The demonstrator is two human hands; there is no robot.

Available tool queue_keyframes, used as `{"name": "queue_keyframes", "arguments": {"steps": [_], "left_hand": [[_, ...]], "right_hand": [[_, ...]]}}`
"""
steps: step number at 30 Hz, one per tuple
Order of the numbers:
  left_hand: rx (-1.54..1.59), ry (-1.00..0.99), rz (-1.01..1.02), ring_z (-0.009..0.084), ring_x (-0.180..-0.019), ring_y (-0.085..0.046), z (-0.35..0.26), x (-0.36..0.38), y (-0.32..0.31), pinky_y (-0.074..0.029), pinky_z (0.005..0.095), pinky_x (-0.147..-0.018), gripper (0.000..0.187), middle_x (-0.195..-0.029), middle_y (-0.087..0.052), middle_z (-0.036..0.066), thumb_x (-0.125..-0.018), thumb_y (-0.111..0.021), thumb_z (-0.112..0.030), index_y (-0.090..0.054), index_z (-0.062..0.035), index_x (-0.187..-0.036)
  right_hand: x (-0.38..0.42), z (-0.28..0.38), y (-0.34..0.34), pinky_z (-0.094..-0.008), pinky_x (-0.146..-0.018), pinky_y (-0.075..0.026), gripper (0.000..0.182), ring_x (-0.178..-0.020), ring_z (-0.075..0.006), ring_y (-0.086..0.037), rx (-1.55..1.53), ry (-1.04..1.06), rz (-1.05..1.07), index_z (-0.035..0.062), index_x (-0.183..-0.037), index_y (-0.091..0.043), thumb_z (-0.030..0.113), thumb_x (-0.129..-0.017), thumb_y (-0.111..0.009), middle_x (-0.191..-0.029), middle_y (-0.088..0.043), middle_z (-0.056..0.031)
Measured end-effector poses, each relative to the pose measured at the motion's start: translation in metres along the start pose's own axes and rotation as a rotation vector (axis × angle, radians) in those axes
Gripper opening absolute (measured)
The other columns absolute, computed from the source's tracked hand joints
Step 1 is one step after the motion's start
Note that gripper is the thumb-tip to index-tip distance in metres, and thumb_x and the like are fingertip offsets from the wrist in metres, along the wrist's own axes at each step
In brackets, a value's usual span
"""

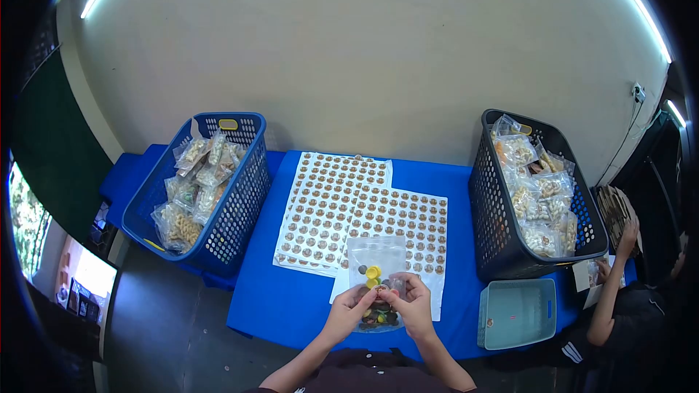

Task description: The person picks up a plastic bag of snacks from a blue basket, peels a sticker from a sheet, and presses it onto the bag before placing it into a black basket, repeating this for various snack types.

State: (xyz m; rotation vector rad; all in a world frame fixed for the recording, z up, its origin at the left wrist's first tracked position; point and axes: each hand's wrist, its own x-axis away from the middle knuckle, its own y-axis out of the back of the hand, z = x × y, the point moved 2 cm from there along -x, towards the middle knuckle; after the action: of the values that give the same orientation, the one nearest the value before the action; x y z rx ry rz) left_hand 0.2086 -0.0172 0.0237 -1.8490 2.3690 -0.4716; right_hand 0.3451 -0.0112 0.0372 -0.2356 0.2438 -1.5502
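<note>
The blue-covered bench (291,306) carries white sheets of round brown stickers (357,211), a dark plastic basket (502,240) of snack packets at three o'clock, a blue one (240,204) at nine. At six, the left hand (352,311) and right hand (413,304) each have their grip pinching a clear plastic pouch of mixed small pieces (376,284).

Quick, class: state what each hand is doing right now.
Left hand: closed on the clear snack bag.
Right hand: closed on the same bag.
</note>
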Motion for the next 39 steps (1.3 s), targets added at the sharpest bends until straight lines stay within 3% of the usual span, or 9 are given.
{"name": "queue_keyframes", "arguments": {"steps": [11, 17, 23, 26, 29, 32, 39], "left_hand": [[0.056, -0.017, -0.014, 0.0104, -0.093, -0.054, 0.004, 0.001, 0.004, -0.043, 0.0234, -0.079, 0.028, -0.102, -0.058, 0.009, -0.087, -0.051, -0.015, -0.052, 0.0051, -0.107], [-0.162, -0.008, -0.072, 0.0095, -0.088, -0.055, 0.001, -0.003, 0.003, -0.044, 0.0226, -0.076, 0.029, -0.095, -0.061, 0.009, -0.086, -0.053, -0.018, -0.053, 0.0037, -0.105], [-0.157, -0.044, -0.013, 0.0095, -0.086, -0.055, -0.005, -0.001, 0.001, -0.043, 0.0221, -0.075, 0.030, -0.093, -0.061, 0.009, -0.087, -0.052, -0.020, -0.053, 0.0038, -0.105], [0.044, -0.028, -0.048, 0.0094, -0.086, -0.055, -0.001, 0.001, -0.005, -0.043, 0.0220, -0.076, 0.030, -0.093, -0.061, 0.009, -0.087, -0.053, -0.019, -0.053, 0.0036, -0.106], [-0.119, -0.117, 0.006, 0.0090, -0.088, -0.055, 0.000, 0.000, -0.007, -0.044, 0.0229, -0.076, 0.031, -0.098, -0.060, 0.007, -0.085, -0.055, -0.016, -0.052, 0.0027, -0.109], [-0.289, -0.107, 0.025, 0.0088, -0.086, -0.056, -0.011, 0.002, -0.012, -0.045, 0.0233, -0.075, 0.033, -0.096, -0.061, 0.007, -0.082, -0.059, -0.014, -0.052, 0.0017, -0.110], [-0.415, -0.168, 0.038, 0.0084, -0.079, -0.057, -0.015, 0.002, -0.012, -0.046, 0.0227, -0.069, 0.036, -0.090, -0.063, 0.007, -0.079, -0.062, -0.014, -0.052, 0.0014, -0.110]], "right_hand": [[0.000, -0.002, -0.002, -0.0221, -0.071, -0.045, 0.020, -0.080, -0.0089, -0.055, -0.105, -0.081, -0.019, -0.0007, -0.095, -0.053, 0.005, -0.077, -0.063, -0.088, -0.058, -0.0056], [0.001, -0.006, -0.002, -0.0222, -0.072, -0.045, 0.020, -0.081, -0.0091, -0.055, -0.026, -0.010, -0.013, -0.0014, -0.095, -0.053, 0.005, -0.078, -0.062, -0.088, -0.058, -0.0055], [0.003, -0.005, 0.000, -0.0212, -0.070, -0.045, 0.019, -0.079, -0.0085, -0.056, -0.041, -0.011, -0.048, 0.0007, -0.097, -0.053, 0.007, -0.080, -0.060, -0.087, -0.059, -0.0042], [0.001, -0.005, 0.003, -0.0214, -0.070, -0.045, 0.017, -0.078, -0.0083, -0.056, -0.077, -0.031, -0.062, 0.0010, -0.096, -0.052, 0.007, -0.081, -0.059, -0.086, -0.058, -0.0036], [0.001, -0.001, 0.006, -0.0202, -0.069, -0.045, 0.019, -0.078, -0.0066, -0.055, -0.160, -0.091, -0.073, 0.0021, -0.093, -0.052, 0.005, -0.078, -0.062, -0.082, -0.057, -0.0019], [-0.002, -0.004, 0.005, -0.0184, -0.064, -0.044, 0.021, -0.073, -0.0043, -0.053, 0.074, 0.088, -0.095, 0.0037, -0.089, -0.052, 0.003, -0.074, -0.065, -0.078, -0.054, -0.0002], [-0.001, -0.003, 0.005, -0.0168, -0.057, -0.038, 0.019, -0.063, -0.0026, -0.047, 0.102, 0.144, -0.148, 0.0050, -0.080, -0.049, 0.002, -0.072, -0.066, -0.072, -0.052, 0.0009]]}}
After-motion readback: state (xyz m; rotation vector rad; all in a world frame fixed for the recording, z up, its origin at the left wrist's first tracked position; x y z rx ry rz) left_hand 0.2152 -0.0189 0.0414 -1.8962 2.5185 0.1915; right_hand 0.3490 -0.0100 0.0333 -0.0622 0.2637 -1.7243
